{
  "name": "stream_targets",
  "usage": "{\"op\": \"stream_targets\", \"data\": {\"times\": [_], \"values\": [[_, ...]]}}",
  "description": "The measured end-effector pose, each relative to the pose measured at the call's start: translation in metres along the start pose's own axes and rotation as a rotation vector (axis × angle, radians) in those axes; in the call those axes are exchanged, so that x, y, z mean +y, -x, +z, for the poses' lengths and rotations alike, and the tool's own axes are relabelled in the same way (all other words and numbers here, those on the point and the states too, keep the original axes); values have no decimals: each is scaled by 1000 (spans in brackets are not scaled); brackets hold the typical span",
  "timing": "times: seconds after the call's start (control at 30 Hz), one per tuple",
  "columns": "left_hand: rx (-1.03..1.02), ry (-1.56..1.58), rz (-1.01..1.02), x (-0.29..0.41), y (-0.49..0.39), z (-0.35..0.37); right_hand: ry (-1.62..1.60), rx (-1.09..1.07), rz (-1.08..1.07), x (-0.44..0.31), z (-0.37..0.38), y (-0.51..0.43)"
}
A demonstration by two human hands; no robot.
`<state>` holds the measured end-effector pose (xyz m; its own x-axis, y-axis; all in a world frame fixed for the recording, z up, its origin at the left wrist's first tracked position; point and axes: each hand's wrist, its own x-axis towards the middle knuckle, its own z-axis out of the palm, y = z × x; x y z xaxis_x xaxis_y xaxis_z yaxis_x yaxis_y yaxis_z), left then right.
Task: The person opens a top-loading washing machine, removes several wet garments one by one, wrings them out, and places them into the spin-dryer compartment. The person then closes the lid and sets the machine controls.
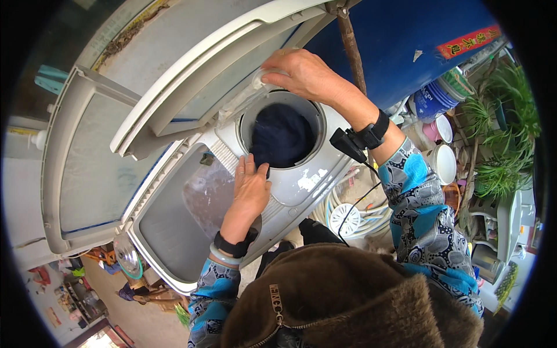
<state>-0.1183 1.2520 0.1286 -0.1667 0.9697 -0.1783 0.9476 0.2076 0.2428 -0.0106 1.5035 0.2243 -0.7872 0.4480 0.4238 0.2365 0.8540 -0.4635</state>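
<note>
A twin-tub washing machine [309, 191] stands before me with its lids raised. Dark navy cloth [283, 135] fills the round spin tub [321, 124]. My left hand [251, 187] rests at the near left rim of that tub, fingertips at the edge of the cloth; whether they grip any of it I cannot tell. Beyond the tub, my right hand [300, 74] pinches a translucent plastic piece [256, 87], partly hidden by the fingers. To the left lies the larger grey wash tub [169, 230], with cloudy water or suds [209, 191] inside.
The raised lids [191, 74] arch over the machine's far side. A wooden pole [351, 48] stands beyond my right hand. On the floor at right are a coiled hose [326, 204], a white bucket [444, 164], a blue bucket [433, 100] and green plants [500, 174]. A cable hangs from my right wrist.
</note>
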Motion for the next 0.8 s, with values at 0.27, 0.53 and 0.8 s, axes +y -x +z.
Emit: {"op": "stream_targets", "data": {"times": [0.27, 0.53, 0.8], "values": [[530, 589, -248, -18, 12, -50, -65, -16, 24, 3, 1, 16], [656, 629, -83, -8, -27, -69, 264, 220, 78, -38, -24, 48], [710, 656, -57, -25, -29, -46, 331, -847, 312, -21, 68, 41]]}}
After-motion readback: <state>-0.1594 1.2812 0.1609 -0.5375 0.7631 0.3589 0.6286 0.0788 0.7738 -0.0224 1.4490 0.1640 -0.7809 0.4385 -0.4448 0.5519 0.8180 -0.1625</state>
